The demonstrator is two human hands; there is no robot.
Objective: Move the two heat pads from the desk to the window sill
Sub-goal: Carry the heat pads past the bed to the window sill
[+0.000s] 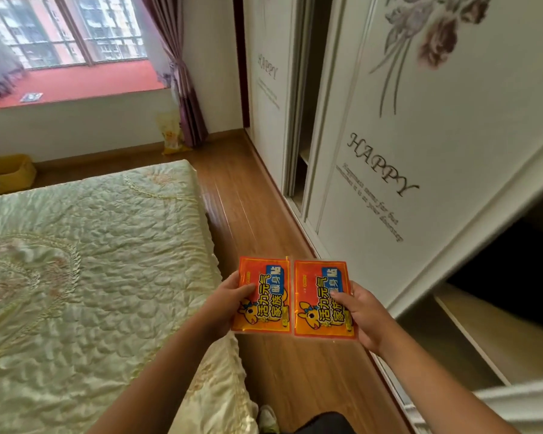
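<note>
Two flat orange heat pad packets with blue labels and a cartoon animal are held side by side over the wooden floor. My left hand point(229, 300) grips the left heat pad point(265, 294) by its left edge, thumb on top. My right hand point(362, 317) grips the right heat pad point(322, 297) by its right edge. The red window sill point(85, 81) lies far ahead at the upper left, below the window. A small flat object point(31, 97) rests on it.
A bed with a pale green quilt point(91, 261) fills the left. A white sliding wardrobe point(389, 136) with flower prints lines the right, partly open. A wooden floor aisle point(242, 195) runs between them toward the sill. A purple curtain point(185, 89) and a yellow bag point(171, 133) stand by the corner.
</note>
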